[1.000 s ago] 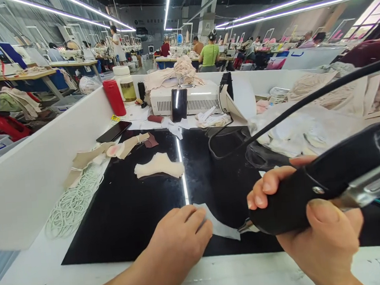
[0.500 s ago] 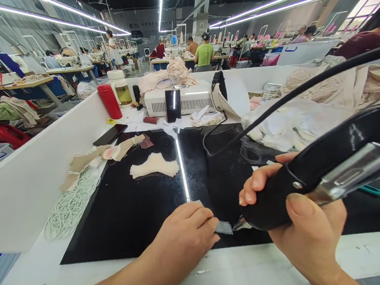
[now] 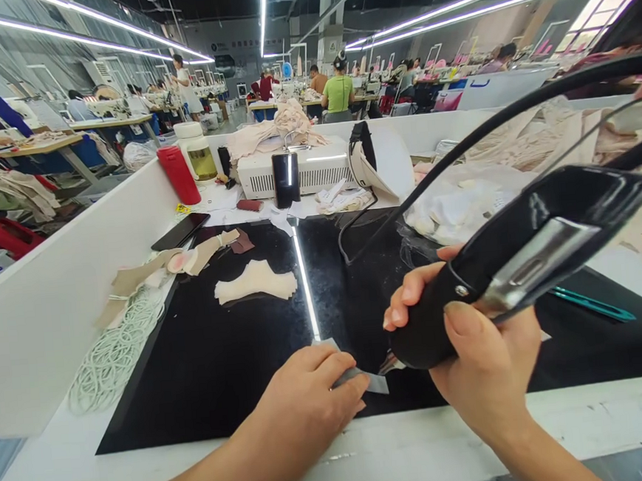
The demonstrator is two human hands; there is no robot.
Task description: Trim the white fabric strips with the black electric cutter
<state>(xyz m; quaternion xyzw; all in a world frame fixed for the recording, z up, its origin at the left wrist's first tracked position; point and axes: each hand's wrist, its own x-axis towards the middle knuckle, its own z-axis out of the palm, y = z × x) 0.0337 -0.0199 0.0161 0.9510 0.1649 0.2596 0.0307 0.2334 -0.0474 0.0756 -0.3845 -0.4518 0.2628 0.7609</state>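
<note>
My left hand (image 3: pixel 311 397) is closed over a translucent grey strip (image 3: pixel 377 384) on the black mat (image 3: pixel 199 383). Part of the strip lies hidden beneath my fingers. My right hand (image 3: pixel 485 353) grips a black corded hand tool (image 3: pixel 500 256) with a silver metal lever, possibly an ultrasonic cutter. Its metal tip (image 3: pixel 391 363) points left, close to the strip's free end; I cannot tell whether they touch. Beyond my left hand lies a cream cut fabric piece (image 3: pixel 255 281) with a curved outline.
Pale green cord (image 3: pixel 121 345) is heaped at the left edge, beside beige scraps (image 3: pixel 140 275). Teal tweezers (image 3: pixel 593 302) lie at right. A white machine (image 3: pixel 321 170), a phone (image 3: pixel 286 180), a lamp (image 3: pixel 381 161) and a red bottle (image 3: pixel 179 175) stand behind. The tool's cable (image 3: pixel 458 148) arches across the right.
My right hand and the tool have shifted left and slightly up, and the tool has tilted. My left forefinger has spread a little on the strip. The view has turned slightly.
</note>
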